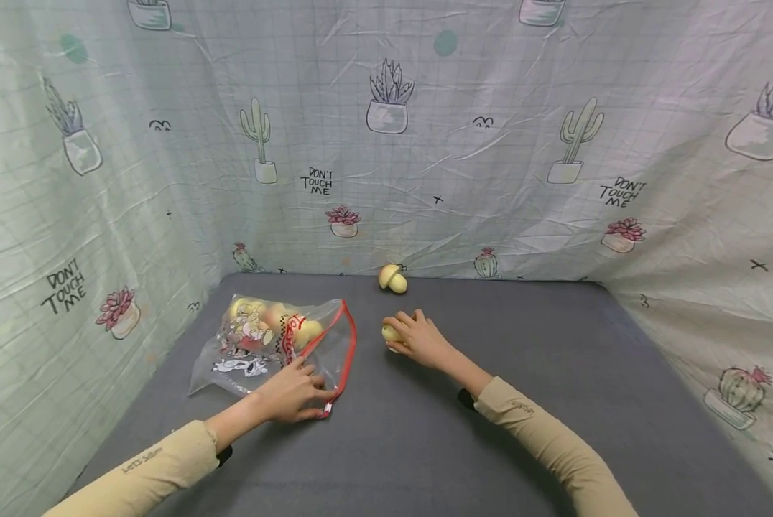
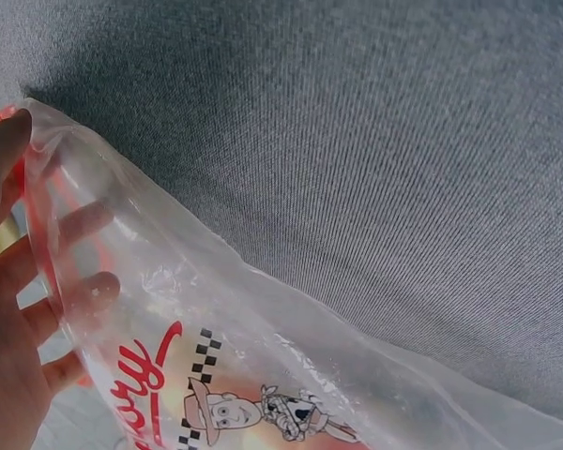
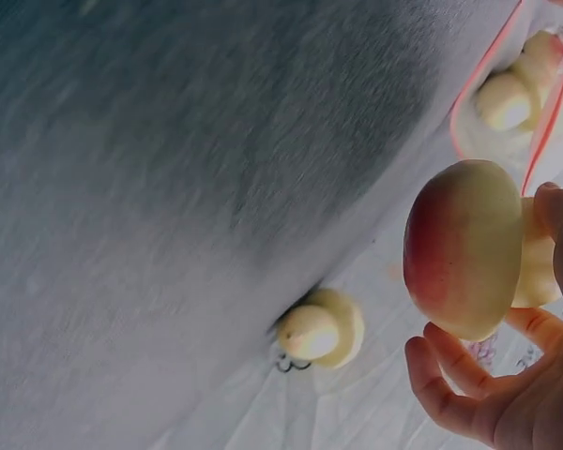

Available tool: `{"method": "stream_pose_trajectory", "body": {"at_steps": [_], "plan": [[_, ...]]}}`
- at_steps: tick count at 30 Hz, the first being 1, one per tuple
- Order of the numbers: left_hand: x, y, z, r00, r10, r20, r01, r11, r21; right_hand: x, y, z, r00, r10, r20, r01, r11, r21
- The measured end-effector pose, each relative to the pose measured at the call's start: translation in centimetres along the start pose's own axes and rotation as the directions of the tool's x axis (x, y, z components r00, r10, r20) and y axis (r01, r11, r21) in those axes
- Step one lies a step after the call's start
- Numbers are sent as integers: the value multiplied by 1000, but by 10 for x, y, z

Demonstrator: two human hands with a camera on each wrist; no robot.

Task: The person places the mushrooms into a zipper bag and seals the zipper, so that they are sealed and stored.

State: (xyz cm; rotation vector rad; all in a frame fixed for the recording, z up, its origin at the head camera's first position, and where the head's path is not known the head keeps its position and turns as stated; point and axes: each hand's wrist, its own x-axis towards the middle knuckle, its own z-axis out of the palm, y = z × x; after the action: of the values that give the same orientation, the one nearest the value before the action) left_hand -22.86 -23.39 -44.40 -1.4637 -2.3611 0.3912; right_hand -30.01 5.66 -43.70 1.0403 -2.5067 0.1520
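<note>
Toy mushrooms partly bagged, with one in the hand and one out on the counter

The held mushroom [image 3: 464, 248] is in the right hand [image 1: 419, 341], to the right of the bag's mouth and outside it. Thumb and fingers are clamped on its pale stem; whether it touches the surface below cannot be told. Its cap is a smooth, matte dome, blushing from red to creamy yellow.

Just left lies the clear bag [image 1: 215, 370], its soft, crinkled plastic printed with cartoon figures, red lettering and black-and-white checks. The left hand [image 1: 289, 393] is closed on the rim near the zip slider [image 1: 327, 409], thumb on one side and spread fingers on the other; the red trim [image 1: 350, 359] stands parted. Several similar rounded pieces [image 1: 307, 332] are already inside, too overlapped to count.

The bagging looks well along: two pieces in view are outside, the held one and a second mushroom [image 1: 393, 278], which lies tipped on its side at the far edge, untouched.

Under everything is the grey counter [image 1: 490, 323], finely ribbed like fabric. Behind hangs a pale, creased cloth [image 1: 438, 143] printed with potted cacti and "DON'T TOUCH ME".
</note>
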Motion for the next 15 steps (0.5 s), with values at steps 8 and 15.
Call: {"method": "stream_pose_trajectory", "body": {"at_steps": [8,15], "plan": [[-1,3,0,1000,-10,-29,11,1000,28,6,-13,4,999,-46,4,46,999,-13],[0,5,0,999,-44,30,43,999,6,10,-23,5,999,-47,28,47,999,10]]}}
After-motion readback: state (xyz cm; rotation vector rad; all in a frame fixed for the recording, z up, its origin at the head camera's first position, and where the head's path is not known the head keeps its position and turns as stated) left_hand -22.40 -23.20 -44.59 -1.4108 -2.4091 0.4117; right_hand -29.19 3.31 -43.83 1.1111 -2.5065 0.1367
